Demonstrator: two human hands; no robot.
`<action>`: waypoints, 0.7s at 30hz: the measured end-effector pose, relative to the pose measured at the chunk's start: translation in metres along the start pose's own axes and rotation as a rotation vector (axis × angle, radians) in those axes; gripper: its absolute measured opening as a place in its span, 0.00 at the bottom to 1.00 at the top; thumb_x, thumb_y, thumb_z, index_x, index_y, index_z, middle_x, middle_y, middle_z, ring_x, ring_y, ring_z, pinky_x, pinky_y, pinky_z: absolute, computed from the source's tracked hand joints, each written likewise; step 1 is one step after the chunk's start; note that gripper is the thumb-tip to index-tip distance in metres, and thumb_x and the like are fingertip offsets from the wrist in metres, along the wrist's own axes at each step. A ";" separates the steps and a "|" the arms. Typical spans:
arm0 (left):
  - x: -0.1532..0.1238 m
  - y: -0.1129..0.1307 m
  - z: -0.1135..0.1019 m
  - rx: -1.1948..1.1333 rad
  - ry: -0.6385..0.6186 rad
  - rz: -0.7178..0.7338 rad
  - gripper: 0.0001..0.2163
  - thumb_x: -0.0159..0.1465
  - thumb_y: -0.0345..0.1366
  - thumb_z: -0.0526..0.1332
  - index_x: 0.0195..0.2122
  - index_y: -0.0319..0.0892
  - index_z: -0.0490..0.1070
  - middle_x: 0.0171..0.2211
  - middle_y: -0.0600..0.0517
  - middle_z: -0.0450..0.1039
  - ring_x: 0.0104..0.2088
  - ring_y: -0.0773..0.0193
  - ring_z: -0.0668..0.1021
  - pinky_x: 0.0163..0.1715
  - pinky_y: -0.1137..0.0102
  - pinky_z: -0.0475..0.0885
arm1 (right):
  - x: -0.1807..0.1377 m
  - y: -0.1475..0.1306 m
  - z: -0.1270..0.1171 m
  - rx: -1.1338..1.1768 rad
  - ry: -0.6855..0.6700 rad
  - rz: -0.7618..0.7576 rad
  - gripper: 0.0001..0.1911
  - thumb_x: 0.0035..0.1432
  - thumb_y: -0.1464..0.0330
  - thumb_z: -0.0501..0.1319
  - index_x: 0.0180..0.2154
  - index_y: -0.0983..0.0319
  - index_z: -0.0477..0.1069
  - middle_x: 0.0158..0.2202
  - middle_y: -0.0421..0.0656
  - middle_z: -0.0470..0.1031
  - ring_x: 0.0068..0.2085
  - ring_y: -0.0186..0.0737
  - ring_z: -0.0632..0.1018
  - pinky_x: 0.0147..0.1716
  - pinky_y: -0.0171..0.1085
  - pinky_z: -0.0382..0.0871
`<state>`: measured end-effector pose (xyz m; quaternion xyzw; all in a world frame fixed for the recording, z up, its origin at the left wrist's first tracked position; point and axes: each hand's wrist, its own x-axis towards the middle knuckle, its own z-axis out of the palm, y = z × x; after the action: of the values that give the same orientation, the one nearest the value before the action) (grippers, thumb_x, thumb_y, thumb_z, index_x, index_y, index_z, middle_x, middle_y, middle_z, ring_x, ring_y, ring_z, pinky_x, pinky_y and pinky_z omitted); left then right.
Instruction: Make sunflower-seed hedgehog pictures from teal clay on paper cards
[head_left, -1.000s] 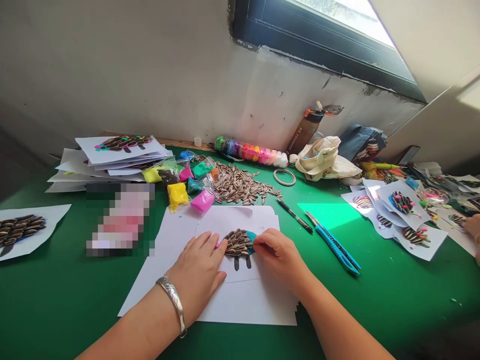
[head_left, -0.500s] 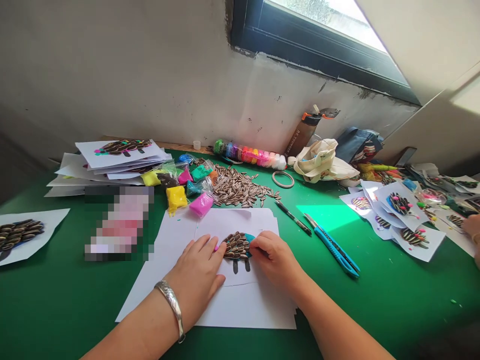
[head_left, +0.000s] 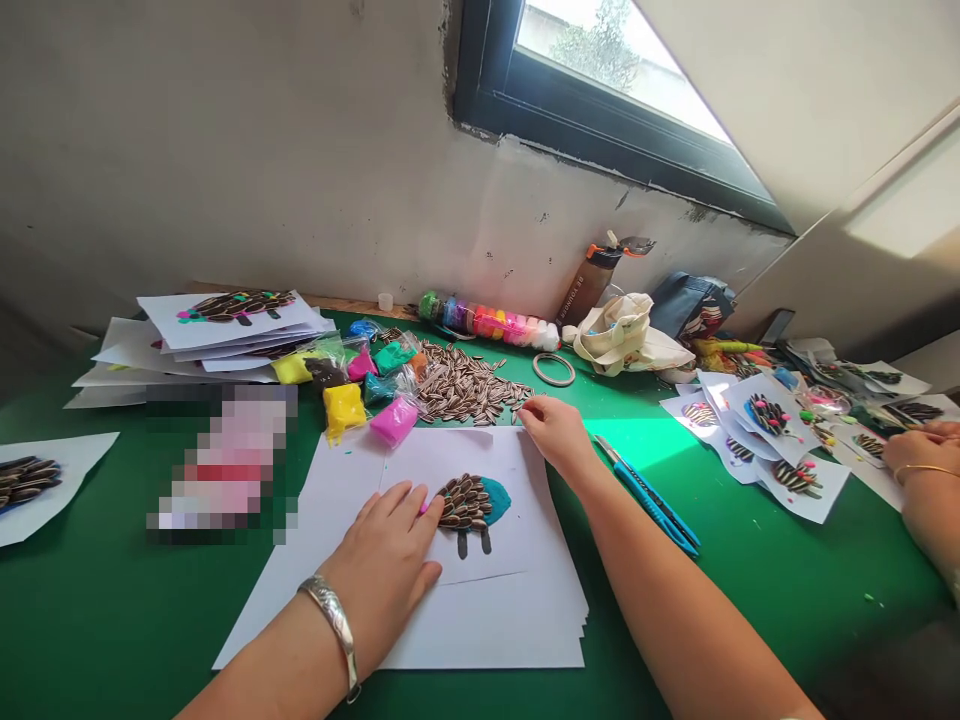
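A seed-covered animal figure (head_left: 469, 502) with a teal clay head sits on a white sheet (head_left: 480, 590) on the green table (head_left: 112, 610). My left hand (head_left: 386, 565) lies flat on the sheet, fingers stretched out, touching the figure's left end; a silver bracelet is on its wrist. My right hand (head_left: 551, 430) is at the near edge of the sunflower seed pile (head_left: 465, 380), fingers pinched at the seeds; what they hold is too small to see.
Clay bags (head_left: 345, 405) and a stack of finished sheets (head_left: 217, 325) lie at left. A blue utility knife (head_left: 649, 495) lies right of my arm. A row of clay tubs (head_left: 487, 320), a tape ring (head_left: 553, 369), a bottle and a cloth bag stand at the back. Another person's hands (head_left: 926, 455) work at right.
My right hand has left the figure's teal head and reached up and right to the seed pile. The left hand stays on the sheet. The view has tilted up slightly.
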<state>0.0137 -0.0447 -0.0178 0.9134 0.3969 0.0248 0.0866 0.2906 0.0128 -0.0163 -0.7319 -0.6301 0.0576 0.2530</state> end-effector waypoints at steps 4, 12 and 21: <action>-0.002 -0.003 0.014 -0.004 0.073 0.005 0.24 0.58 0.33 0.60 0.58 0.41 0.67 0.57 0.41 0.69 0.59 0.44 0.67 0.57 0.48 0.64 | 0.015 -0.004 0.015 -0.109 -0.001 0.041 0.07 0.57 0.67 0.58 0.35 0.61 0.73 0.29 0.45 0.76 0.32 0.44 0.74 0.30 0.37 0.61; -0.002 -0.003 0.012 -0.017 0.061 -0.005 0.24 0.59 0.32 0.60 0.58 0.41 0.67 0.58 0.41 0.68 0.60 0.44 0.67 0.58 0.48 0.64 | 0.007 -0.005 0.024 -0.192 -0.031 -0.059 0.13 0.53 0.80 0.53 0.36 0.62 0.73 0.34 0.50 0.76 0.38 0.46 0.74 0.35 0.37 0.62; 0.004 0.005 -0.020 -0.019 -0.156 -0.030 0.24 0.62 0.31 0.59 0.61 0.36 0.64 0.61 0.39 0.64 0.62 0.43 0.64 0.60 0.47 0.62 | -0.028 -0.001 -0.007 -0.039 0.102 -0.108 0.12 0.61 0.74 0.50 0.40 0.62 0.70 0.37 0.46 0.74 0.38 0.40 0.74 0.40 0.35 0.66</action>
<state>0.0181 -0.0421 0.0025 0.9057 0.4022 -0.0439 0.1263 0.2868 -0.0158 -0.0164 -0.7038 -0.6559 -0.0058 0.2729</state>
